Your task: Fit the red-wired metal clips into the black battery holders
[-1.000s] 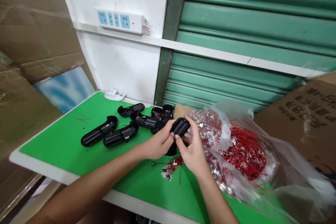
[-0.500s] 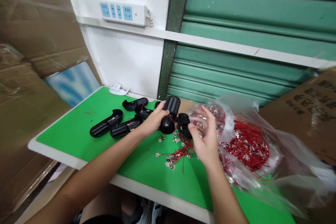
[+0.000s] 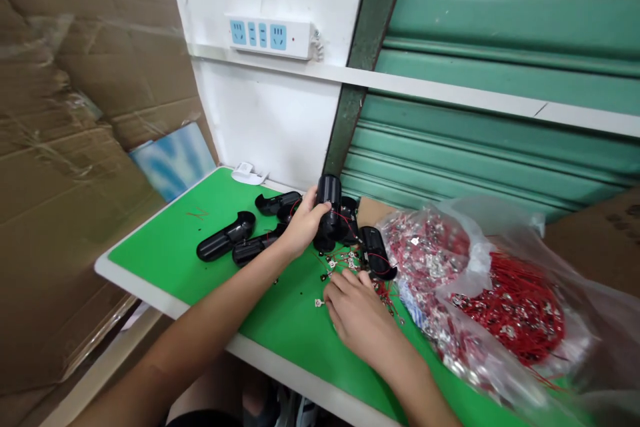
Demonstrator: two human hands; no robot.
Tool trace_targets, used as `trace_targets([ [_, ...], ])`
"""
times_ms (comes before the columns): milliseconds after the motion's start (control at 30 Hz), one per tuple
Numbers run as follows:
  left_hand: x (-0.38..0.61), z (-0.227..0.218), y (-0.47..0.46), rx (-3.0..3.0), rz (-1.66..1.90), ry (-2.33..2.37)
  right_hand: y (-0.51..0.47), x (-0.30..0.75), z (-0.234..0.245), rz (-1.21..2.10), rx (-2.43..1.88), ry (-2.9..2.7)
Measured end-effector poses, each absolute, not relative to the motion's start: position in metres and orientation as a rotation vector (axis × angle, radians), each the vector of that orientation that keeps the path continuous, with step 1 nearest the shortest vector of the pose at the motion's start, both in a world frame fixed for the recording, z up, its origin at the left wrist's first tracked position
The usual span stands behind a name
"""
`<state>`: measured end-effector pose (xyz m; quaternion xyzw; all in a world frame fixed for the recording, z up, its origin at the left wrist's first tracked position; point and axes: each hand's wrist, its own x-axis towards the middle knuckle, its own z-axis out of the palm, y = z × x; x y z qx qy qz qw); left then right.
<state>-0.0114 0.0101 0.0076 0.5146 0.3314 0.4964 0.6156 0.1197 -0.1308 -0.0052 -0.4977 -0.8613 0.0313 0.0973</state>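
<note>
My left hand (image 3: 303, 223) is closed around a rounded black plastic housing (image 3: 329, 190), held upright above the table; a thin red wire hangs beside it. My right hand (image 3: 357, 310) is low over a pile of red wires with small metal terminals (image 3: 383, 290), fingers curled down and tips hidden. One metal terminal (image 3: 319, 303) shows beside those fingertips. Another black housing with a red wire (image 3: 377, 253) lies just beyond my right hand. Left of my left hand, several similar black housings (image 3: 226, 237) rest on the green tabletop (image 3: 170, 260).
A clear plastic bag (image 3: 480, 260) bulging with red wires and terminals covers the table's right side. Cardboard (image 3: 90, 167) stands along the left. Behind the table are a white wall with a power strip (image 3: 270, 37) and a green shutter (image 3: 500, 27).
My right hand has moved down from beside the black housings to the wire pile, its fingers now curled. My left hand still holds its housing. The view has shifted left.
</note>
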Motion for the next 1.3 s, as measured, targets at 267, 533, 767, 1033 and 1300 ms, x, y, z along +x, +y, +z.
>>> trace_targets([
  [267, -0.013, 0.011, 0.005, 1.51, 1.029, 0.791, -0.124, 0.156, 0.026, 0.344, -1.234, -1.678],
  [533, -0.002, 0.004, -0.02, 1.588, 0.739, 0.716, -0.109, 0.165, 0.01, -0.262, -1.531, -1.921],
  [767, 0.004, 0.003, -0.028, 1.607, 0.684, 0.71, -0.111, 0.162, 0.008, -0.43, -1.607, -1.922],
  [1033, 0.006, 0.003, -0.032, 1.671, 0.691, 0.725, -0.112, 0.159, 0.007, -0.532, -1.658, -1.877],
  [1300, 0.007, -0.006, -0.035, 1.679, 0.704, 0.715, -0.115, 0.151, 0.007, -0.462, -1.82, -1.824],
])
